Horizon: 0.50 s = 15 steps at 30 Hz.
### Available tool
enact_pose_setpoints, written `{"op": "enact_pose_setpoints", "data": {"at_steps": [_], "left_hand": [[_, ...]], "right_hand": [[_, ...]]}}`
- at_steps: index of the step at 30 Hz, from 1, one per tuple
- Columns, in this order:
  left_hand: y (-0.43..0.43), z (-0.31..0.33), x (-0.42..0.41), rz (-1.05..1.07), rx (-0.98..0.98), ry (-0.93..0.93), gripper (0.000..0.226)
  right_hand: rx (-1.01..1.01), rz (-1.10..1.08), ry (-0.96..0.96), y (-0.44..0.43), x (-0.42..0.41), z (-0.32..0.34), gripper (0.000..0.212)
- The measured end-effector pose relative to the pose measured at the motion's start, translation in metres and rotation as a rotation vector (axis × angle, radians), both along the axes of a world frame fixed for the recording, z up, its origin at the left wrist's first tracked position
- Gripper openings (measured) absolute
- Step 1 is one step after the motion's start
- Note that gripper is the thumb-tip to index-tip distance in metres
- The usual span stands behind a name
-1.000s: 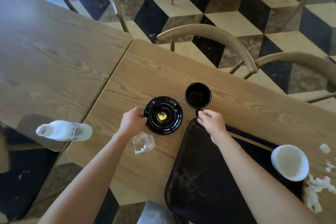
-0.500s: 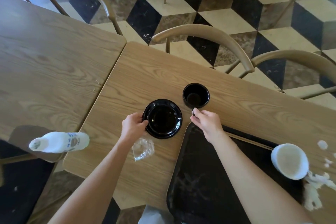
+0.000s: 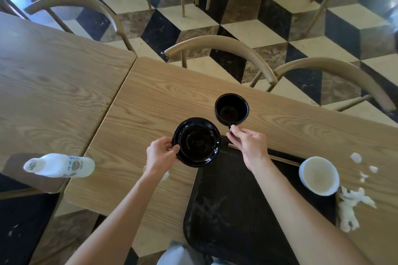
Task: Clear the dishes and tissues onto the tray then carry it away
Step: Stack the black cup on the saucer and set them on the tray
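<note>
Two bare hands work side by side over a wooden table, each closed on a piece of black crockery. The left hand pinches the near-left rim of a black saucer, thumb on top of the rim and the other fingers curled beneath it; whether the saucer is lifted or resting on the wood cannot be told, though its right edge sits just beside the far-left corner of the tray. The right hand has its fingertips closed on the small handle of a black cup, which stands upright with its dark, empty-looking interior facing up, just beyond the saucer and close to the tray's far edge. A black tray lies on the table in front of the person, partly under the right forearm, its surface smeared with pale marks. On the tray's far-right corner sits a white bowl, and a pair of chopsticks lies along the tray's far edge beside it. Crumpled white tissues and smaller scraps are scattered on the table to the right of the tray, near the bowl. A white bottle lies on its side at the left, over the gap next to the neighbouring table.
</note>
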<state>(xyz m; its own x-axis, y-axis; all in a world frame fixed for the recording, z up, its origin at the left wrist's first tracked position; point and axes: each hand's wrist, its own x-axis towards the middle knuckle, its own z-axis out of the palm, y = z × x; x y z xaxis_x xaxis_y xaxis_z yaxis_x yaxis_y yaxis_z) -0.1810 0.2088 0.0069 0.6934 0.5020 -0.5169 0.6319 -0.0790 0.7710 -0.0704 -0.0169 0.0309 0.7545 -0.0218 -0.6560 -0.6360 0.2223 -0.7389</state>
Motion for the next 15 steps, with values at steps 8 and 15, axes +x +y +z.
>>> {"op": "enact_pose_setpoints", "data": {"at_steps": [8,15], "left_hand": [[-0.083,-0.02,-0.032,0.057,-0.061,0.018,0.017],[-0.132,-0.035,-0.05,0.353,-0.171,0.046,0.016]], "right_hand": [[-0.015,-0.024,0.001,-0.058,-0.034,-0.002,0.017],[-0.078,-0.015,0.004,-0.095,-0.067,-0.011,0.016]]}}
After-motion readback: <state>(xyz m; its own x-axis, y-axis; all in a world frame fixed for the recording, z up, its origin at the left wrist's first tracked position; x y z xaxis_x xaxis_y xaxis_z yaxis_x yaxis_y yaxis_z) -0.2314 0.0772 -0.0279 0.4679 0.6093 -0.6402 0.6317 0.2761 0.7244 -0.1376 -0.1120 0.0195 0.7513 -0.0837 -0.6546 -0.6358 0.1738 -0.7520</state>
